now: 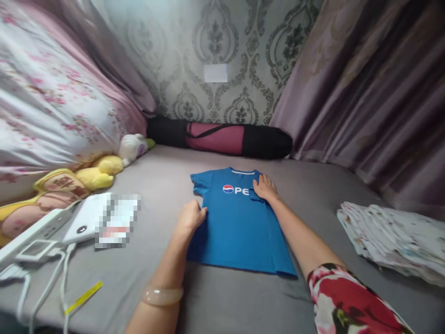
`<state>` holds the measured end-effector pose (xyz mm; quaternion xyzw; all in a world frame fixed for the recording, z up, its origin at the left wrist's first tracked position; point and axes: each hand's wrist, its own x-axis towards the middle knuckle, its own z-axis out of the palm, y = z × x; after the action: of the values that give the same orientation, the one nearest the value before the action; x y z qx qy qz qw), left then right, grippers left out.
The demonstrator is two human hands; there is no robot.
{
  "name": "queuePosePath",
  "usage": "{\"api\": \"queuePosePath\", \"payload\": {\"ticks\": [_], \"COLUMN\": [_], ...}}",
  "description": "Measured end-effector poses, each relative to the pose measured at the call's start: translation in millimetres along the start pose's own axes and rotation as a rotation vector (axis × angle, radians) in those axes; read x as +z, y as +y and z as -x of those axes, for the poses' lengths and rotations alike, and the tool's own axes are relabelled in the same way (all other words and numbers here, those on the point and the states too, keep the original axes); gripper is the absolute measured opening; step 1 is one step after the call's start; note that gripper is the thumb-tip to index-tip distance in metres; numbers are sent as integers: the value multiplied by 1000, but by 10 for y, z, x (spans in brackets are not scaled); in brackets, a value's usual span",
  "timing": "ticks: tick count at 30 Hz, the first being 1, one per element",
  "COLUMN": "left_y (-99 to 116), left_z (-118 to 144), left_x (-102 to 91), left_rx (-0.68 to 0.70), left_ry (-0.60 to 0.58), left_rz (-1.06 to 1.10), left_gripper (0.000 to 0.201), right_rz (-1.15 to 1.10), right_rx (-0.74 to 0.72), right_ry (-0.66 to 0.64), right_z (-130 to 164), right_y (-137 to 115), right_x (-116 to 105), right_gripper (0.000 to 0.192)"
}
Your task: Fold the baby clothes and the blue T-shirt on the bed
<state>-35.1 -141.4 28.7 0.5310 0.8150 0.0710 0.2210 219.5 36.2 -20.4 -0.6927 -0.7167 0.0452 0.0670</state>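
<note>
A blue T-shirt [236,232] lies front up on the grey sheet, with a round red, white and blue logo and the letters "PE" on its chest. Its right side is folded inward, and the sleeve on that side lies across the chest over part of the lettering. The left sleeve sticks outward. My right hand [265,187] rests flat on the folded shoulder, fingers extended. With curled fingers, my left hand [192,215] grips the shirt's left side just below the sleeve; the fingertips are partly hidden.
A stack of folded pale printed cloth [392,239] sits at right. On the left are a white power strip [41,232] with cables, a white box [86,218], a yellow strip [84,297] and plush toys [100,172]. A black and pink long bag [215,138] lies along the wall.
</note>
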Motion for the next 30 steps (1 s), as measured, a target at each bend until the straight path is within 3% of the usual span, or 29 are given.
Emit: {"api": "queuePosePath", "payload": {"ticks": [4, 7, 10, 13, 17, 21, 25, 30], "left_y": [-46, -81, -111, -151, -225, -266, -256, -244], "left_z": [-33, -45, -40, -55, -125, -185, -173, -90], "left_x": [-29, -57, -81, -87, -61, -34, -58, -138], "left_rx": [12, 25, 40, 56, 79, 115, 100, 123], "left_ry": [-62, -84, -79, -100, -178, -295, -408, -488], "left_rz": [55, 110, 147, 184, 231, 234, 228, 213], "left_gripper": [26, 23, 21, 26, 35, 40, 40, 41], "right_rz": [-35, -125, -200, -223, -224, -232, -303, -508], "right_rx": [-3, -156, -318, -385, -371, -313, -285, -239], "right_ry": [60, 113, -33, -105, -169, -177, -182, -162], "right_z": [-31, -11, 33, 92, 201, 275, 237, 76], "right_y": [-293, -801, -1437, -1999, -2456, -2612, -2578, -2354], "right_x": [-174, -274, -275, -196, -63, 51, 117, 91], "right_gripper": [50, 40, 36, 30, 31, 44, 33, 17]}}
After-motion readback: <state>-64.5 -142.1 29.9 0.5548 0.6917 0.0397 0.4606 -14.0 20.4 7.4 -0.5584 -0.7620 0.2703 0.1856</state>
